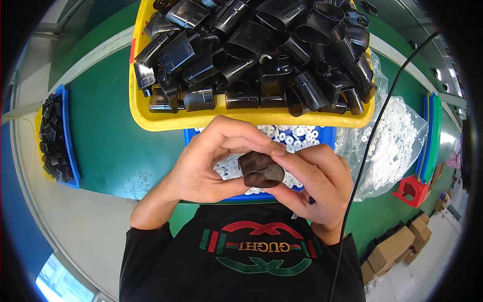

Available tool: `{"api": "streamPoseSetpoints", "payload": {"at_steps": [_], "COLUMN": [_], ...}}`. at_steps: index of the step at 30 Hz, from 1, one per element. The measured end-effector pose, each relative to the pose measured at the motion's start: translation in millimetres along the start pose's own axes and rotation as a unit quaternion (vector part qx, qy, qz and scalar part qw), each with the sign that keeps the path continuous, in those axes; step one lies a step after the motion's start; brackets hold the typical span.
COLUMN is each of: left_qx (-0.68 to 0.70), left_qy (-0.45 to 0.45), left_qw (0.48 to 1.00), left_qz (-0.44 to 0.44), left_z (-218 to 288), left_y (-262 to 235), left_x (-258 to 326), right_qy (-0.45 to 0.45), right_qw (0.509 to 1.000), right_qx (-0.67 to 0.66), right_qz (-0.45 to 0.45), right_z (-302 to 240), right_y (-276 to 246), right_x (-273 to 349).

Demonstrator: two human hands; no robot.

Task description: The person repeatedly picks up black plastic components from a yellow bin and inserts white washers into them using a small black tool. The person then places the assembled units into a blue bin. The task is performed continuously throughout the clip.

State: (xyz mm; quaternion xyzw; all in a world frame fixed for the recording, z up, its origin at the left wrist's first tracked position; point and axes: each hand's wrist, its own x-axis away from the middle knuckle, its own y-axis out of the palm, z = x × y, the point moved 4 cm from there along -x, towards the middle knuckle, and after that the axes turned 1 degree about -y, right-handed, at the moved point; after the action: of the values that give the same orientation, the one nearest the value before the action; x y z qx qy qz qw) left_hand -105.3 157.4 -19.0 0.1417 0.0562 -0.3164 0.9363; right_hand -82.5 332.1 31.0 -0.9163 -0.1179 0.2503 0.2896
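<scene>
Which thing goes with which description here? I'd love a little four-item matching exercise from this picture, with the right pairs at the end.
Things:
1. Dark, rounded plastic piece
2. Big yellow plastic bin
3. Clear plastic bag
4. Long, thin black cable

Descriptions:
A. Has small white pieces inside
B. Runs down through the picture's right half
C. Held between the left hand and right hand
D. Heaped with black plastic parts

Pairs: 1-C, 2-D, 3-A, 4-B
</scene>
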Motion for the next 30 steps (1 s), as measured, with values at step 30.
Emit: {"api": "streamPoseSetpoints", "payload": {"at_steps": [30], "left_qx": [-0.264], "left_qy": [-0.098], "left_qw": [0.959], "left_qz": [0.015], "left_z": [-4], "left_y": [3], "left_x": [1], "right_qy": [-0.030], "right_qw": [0.855], "right_qx": [-0.508], "right_qz": [0.100], "right_z": [-11], "right_y": [2], "right_x": [-27]}}
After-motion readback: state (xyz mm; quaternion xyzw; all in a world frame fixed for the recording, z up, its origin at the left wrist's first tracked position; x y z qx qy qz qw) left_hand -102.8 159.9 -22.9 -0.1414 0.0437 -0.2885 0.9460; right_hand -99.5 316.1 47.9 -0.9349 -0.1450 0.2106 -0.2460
